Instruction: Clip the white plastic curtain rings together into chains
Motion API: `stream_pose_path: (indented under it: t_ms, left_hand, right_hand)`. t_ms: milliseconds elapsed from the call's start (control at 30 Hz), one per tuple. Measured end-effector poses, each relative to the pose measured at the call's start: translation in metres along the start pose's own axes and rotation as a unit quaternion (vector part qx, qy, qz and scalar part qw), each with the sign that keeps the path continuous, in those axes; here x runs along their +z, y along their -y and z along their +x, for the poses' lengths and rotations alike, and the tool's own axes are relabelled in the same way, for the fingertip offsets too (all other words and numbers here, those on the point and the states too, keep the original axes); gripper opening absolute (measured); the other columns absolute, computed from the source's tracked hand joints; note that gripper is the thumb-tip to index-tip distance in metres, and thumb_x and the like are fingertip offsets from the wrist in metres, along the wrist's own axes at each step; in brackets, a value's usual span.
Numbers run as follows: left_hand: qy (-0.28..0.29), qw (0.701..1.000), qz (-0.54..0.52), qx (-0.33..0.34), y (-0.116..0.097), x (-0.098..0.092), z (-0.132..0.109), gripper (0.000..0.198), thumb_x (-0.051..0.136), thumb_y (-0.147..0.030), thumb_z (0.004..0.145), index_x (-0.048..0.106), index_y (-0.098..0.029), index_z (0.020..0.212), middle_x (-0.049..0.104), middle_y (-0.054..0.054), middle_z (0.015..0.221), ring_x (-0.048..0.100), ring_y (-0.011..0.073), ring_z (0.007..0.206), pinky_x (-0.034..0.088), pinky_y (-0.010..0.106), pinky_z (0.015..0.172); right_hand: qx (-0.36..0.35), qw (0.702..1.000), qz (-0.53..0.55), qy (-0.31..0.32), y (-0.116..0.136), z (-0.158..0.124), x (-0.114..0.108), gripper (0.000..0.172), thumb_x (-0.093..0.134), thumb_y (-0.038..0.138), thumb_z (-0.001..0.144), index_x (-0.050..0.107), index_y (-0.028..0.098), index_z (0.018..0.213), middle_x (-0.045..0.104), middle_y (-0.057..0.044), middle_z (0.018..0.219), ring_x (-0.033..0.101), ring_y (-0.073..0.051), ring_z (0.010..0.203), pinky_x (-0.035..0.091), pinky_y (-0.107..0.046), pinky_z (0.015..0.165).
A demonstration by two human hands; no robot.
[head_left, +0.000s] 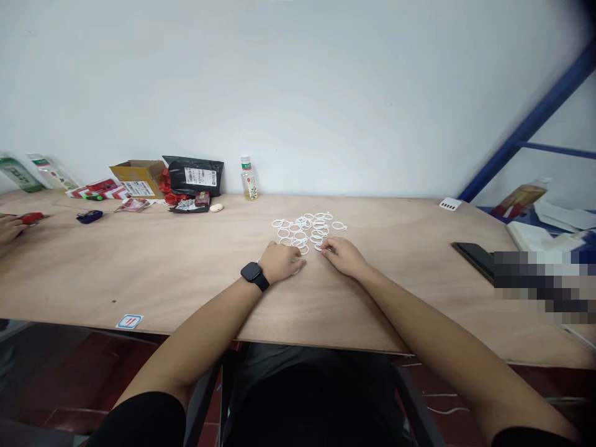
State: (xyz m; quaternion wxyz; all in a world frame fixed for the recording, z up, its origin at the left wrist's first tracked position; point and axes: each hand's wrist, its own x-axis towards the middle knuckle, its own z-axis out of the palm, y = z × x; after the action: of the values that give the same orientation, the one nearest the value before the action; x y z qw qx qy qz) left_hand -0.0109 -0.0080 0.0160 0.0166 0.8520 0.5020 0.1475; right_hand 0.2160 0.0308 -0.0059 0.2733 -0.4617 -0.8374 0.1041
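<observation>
A loose pile of several thin white rings (300, 236), each with a small eyelet like a curtain ring, lies on the wooden table (186, 261). My left hand (280, 262), with a black smartwatch (252, 271) on its wrist, rests palm down at the pile's near left edge. Its thumb stands apart from the fingers, and the palm side is hidden. On the near right side, my right hand (345, 254) has thumb and fingertips pinched on one white ring (318, 248). One more ring (339, 225) lies apart at the right of the pile.
Against the wall stand a drink bottle (249, 179), a black parcel bag (195, 176) and an open cardboard box (138, 178). Another person's hand (11, 228) is at the far left. A phone (474, 259) and a white multi-slot block (449, 204) lie right.
</observation>
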Motion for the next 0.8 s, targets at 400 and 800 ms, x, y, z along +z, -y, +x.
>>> stream_pose_path:
  t_ms: [400, 800]
  left_hand:
    - [-0.081, 0.987, -0.084, 0.107, -0.006, -0.001, 0.002, 0.023, 0.056, -0.036, 0.089, 0.066, -0.022, 0.104, 0.071, 0.006, 0.094, 0.063, 0.0211, 0.093, 0.042, 0.035, 0.085]
    - [-0.214, 0.962, -0.126, 0.119, -0.003, 0.004, 0.004, 0.014, 0.059, -0.032, 0.089, 0.063, -0.019, 0.092, 0.071, 0.003, 0.084, 0.064, 0.0167, 0.078, 0.042, 0.033, 0.078]
  right_hand:
    - [0.058, 0.951, 0.299, -0.046, 0.028, -0.006, 0.001, 0.017, 0.063, 0.036, 0.081, 0.062, 0.019, 0.085, 0.066, -0.002, 0.081, 0.061, -0.016, 0.074, 0.049, -0.029, 0.069]
    - [0.061, 0.879, 0.473, -0.023, 0.037, -0.009, 0.007, 0.035, 0.078, 0.031, 0.068, 0.062, 0.020, 0.097, 0.067, -0.004, 0.093, 0.064, -0.015, 0.087, 0.053, -0.031, 0.082]
